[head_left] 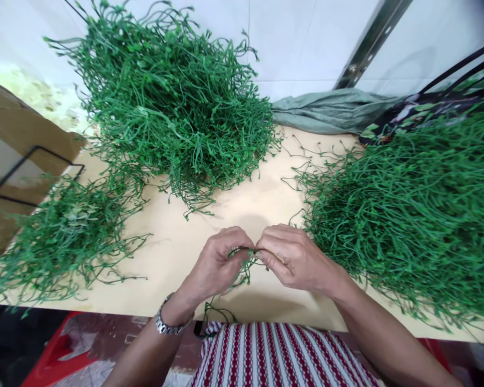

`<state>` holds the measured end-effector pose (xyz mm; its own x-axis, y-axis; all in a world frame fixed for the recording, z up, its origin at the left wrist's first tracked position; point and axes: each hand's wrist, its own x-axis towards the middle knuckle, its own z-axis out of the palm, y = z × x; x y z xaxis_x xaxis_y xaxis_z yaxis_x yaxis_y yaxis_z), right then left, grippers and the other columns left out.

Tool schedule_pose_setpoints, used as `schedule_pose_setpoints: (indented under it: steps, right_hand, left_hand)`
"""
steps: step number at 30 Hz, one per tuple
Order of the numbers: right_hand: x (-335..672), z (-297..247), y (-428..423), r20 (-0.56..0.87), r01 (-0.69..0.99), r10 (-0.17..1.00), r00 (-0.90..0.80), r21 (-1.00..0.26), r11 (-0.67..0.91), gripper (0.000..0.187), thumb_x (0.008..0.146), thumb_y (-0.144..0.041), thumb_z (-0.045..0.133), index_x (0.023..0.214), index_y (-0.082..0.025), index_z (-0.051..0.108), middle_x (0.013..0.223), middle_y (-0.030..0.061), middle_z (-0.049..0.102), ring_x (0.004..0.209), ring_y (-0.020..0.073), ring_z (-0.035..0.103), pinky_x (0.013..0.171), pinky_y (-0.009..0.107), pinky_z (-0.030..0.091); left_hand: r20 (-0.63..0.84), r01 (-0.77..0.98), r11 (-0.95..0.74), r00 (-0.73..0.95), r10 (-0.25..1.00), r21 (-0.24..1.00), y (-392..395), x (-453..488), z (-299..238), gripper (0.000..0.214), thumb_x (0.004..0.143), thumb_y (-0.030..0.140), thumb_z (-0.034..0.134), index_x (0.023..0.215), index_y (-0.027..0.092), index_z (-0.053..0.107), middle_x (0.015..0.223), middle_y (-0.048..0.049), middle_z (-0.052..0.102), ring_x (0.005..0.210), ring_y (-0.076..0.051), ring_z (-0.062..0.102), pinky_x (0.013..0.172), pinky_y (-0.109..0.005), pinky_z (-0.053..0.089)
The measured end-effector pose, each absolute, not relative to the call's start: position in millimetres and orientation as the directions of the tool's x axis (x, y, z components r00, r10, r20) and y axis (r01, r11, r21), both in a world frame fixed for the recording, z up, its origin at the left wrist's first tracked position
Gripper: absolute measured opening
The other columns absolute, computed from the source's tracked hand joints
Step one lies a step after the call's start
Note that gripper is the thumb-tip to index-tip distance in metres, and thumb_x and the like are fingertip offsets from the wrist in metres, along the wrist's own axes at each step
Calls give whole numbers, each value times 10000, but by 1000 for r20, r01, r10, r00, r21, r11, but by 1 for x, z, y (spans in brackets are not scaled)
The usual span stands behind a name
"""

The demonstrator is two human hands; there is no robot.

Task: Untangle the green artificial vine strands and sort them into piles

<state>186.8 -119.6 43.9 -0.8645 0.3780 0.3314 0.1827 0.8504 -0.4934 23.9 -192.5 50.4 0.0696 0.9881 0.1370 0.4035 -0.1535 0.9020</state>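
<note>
Close to the table's front edge, my left hand (221,262) and my right hand (293,255) meet with their fingertips almost touching. Both are closed in a pinch on thin green plastic-looking stems (247,274) with small budded tips. Part of the stems dangles below my left hand, and the exact spot where they join is hidden by the fingers. To the right of my right hand lies a big heap of similar green stems (403,215). A smaller loose pile (72,231) spreads out on the left.
A tall mound of green stems (173,107) stands at the back against the white tiled wall (290,37). At left is a cardboard box (20,129) with a black wire frame (36,148). A grey-green cloth (326,111) lies along the back of the table (165,269).
</note>
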Motion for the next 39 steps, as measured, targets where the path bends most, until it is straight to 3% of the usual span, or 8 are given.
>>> schedule_pose_setpoints:
  steps: [4, 11, 17, 23, 26, 30, 35, 39]
  right_hand:
    - [185, 44, -119, 311, 197, 354, -882, -440, 876, 164, 802, -117, 413, 679, -162, 513, 646, 10, 477, 610, 129, 398, 600, 269, 308]
    - [183, 49, -116, 50, 173, 201, -978, -333, 927, 141, 653, -56, 466, 588, -165, 529, 614, 5, 527, 568, 129, 420, 590, 291, 301]
    - [185, 55, -124, -3, 87, 89, -996, -241, 967, 171, 704, -77, 515, 565, -164, 565, 629, 27, 567, 594, 146, 450, 582, 311, 291]
    - [198, 55, -123, -16, 69, 67, -998, -260, 963, 184, 727, -24, 494, 631, -169, 557, 634, 13, 541, 609, 145, 424, 592, 303, 297]
    - [203, 54, -115, 66, 135, 176, -982, -405, 904, 213, 775, -14, 405, 695, -166, 531, 676, 15, 508, 611, 127, 410, 573, 267, 312]
    - [195, 46, -117, 237, 232, 554, -798, -728, 645, 193, 886, -133, 343, 800, -156, 515, 696, 5, 486, 607, 98, 430, 564, 221, 350]
    - [175, 32, -132, 156, 165, 682, -715, -909, 382, 166, 848, -270, 505, 963, -154, 530, 825, 21, 540, 619, 82, 473, 536, 195, 378]
    - [171, 23, -139, 139, 148, 752, -644, -942, 300, 123, 848, -234, 489, 881, -148, 570, 734, 10, 559, 619, 93, 500, 558, 201, 405]
  left_hand:
    - [273, 638, -269, 95, 957, 722, -196, 25, 49, 185, 756, 43, 433, 670, 159, 550, 712, -40, 535, 719, -159, 475, 683, -303, 369]
    - [64, 782, -438, 460, 885, 443, -193, 21, 58, 227, 698, -15, 366, 614, 160, 483, 583, -21, 508, 599, -149, 419, 586, -281, 314]
    - [37, 667, -577, 639, 768, 471, -189, 18, 62, 226, 635, -24, 366, 583, 169, 473, 566, -14, 512, 595, -143, 445, 618, -281, 338]
    - [-27, 597, -548, 690, 723, 586, -187, 12, 62, 211, 642, -7, 390, 562, 170, 470, 561, -14, 504, 606, -147, 444, 598, -281, 344]
    - [-31, 535, -290, 512, 858, 793, -185, 4, 60, 200, 753, 55, 395, 629, 158, 512, 587, -5, 503, 583, -122, 433, 564, -254, 346]
    - [-63, 292, -13, 248, 967, 956, -183, 2, 53, 144, 787, 225, 509, 671, 144, 539, 562, 23, 456, 521, -92, 386, 500, -225, 318]
    - [-33, 134, 33, -6, 999, 990, -187, 16, 41, 140, 758, 256, 577, 683, 138, 569, 588, 10, 504, 543, -93, 415, 511, -218, 340]
    - [74, 288, -36, -122, 990, 957, -193, 27, 36, 115, 789, 239, 543, 732, 145, 575, 611, -4, 529, 567, -106, 445, 532, -223, 358]
